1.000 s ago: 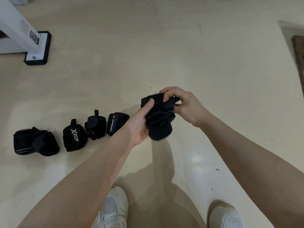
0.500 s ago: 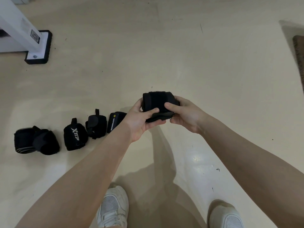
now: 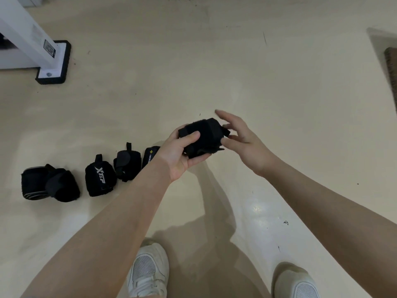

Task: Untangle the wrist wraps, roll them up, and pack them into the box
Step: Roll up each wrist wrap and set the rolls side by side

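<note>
A rolled black wrist wrap [image 3: 206, 136] is held above the floor in my left hand [image 3: 180, 153], thumb on top and fingers curled beneath it. My right hand [image 3: 242, 138] is beside the roll's right end with its fingers spread and relaxed, touching or just off the wrap. Several rolled black wraps lie in a row on the floor to the left: a large roll [image 3: 49, 183], one with white lettering [image 3: 99, 179], a plain one [image 3: 127, 162] and one with a yellow mark [image 3: 150, 157], partly hidden by my left wrist. No box is in view.
A white post on a black-edged foot [image 3: 53, 63] stands at the far left. A brown mat edge [image 3: 392, 67] shows at the right border. My two white shoes [image 3: 148, 272] are at the bottom. The floor is pale and glossy.
My right hand has let go of the roll and opened its fingers. My left hand now holds the wrap alone, shifted slightly right and down.
</note>
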Demonstrator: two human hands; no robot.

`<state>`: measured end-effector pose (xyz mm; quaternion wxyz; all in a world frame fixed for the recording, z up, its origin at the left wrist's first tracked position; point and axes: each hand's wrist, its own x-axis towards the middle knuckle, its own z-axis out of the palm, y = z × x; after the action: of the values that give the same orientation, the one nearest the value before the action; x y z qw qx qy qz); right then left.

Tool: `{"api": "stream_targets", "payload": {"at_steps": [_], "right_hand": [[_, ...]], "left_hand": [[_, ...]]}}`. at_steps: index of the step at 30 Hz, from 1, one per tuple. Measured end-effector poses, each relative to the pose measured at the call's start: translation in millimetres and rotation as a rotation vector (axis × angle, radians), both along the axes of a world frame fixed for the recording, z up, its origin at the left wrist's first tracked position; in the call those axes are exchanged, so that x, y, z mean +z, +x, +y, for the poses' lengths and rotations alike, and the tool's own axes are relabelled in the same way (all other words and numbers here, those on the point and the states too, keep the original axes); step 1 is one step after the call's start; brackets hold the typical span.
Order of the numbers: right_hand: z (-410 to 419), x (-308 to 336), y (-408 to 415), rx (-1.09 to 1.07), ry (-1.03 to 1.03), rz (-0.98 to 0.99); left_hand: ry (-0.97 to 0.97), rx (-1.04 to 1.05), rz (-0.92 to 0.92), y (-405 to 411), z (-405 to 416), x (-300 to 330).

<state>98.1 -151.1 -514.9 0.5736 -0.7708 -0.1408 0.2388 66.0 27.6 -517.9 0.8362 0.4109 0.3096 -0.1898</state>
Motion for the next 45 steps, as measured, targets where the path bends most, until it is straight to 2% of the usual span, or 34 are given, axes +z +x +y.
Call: {"api": "stream_targets", "payload": {"at_steps": [4, 7, 12, 18, 24, 29, 34, 37, 40, 42, 45], "right_hand": [[5.5, 6.1, -5.0, 0.266, -0.230, -0.366], [15.9, 2.4, -1.8, 0.180, -0.348, -0.594], [15.4, 3.4, 10.7, 0.266, -0.394, -0.543], [16.5, -1.0, 7.0, 0.168, -0.311, -0.469], [21.6, -2.1, 0.3, 0.067, -0.203, -0.147], [23.3, -1.1, -2.6, -0.093, 0.136, 0.384], [34.0, 0.0, 0.0, -0.269, 0.049, 0.499], [33.2, -3.6, 1.1, -0.232, 0.018, 0.636], [22.7, -7.5, -0.1, -0.138, 0.156, 0.802], [22.9, -9.9, -3.4, -0.142, 0.126, 0.802], [37.8, -22.2, -13.4, -0.335, 0.005, 0.743]], "left_hand": [[-0.048, 0.039, 0.048, -0.3, 2.2, -0.8], [-0.069, 0.036, 0.057, 0.1, 0.1, 0.1], [-0.003, 0.017, 0.062, -2.7, -3.2, 0.4], [-0.041, 0.023, 0.067, -7.9, -8.3, -0.4], [-0.085, -0.035, 0.043, -10.9, -11.7, 1.1], [0.010, -0.096, -0.035, -6.5, -5.2, 1.8], [0.016, -0.127, -0.030, -13.3, -8.2, -7.0], [0.018, -0.130, -0.007, -15.7, -5.6, -12.8], [0.052, -0.171, 0.005, -17.5, -0.8, -16.7], [0.065, -0.152, 0.020, -18.7, -2.4, -17.7], [0.110, -0.053, 0.065, -24.4, -13.1, -24.4]]}}
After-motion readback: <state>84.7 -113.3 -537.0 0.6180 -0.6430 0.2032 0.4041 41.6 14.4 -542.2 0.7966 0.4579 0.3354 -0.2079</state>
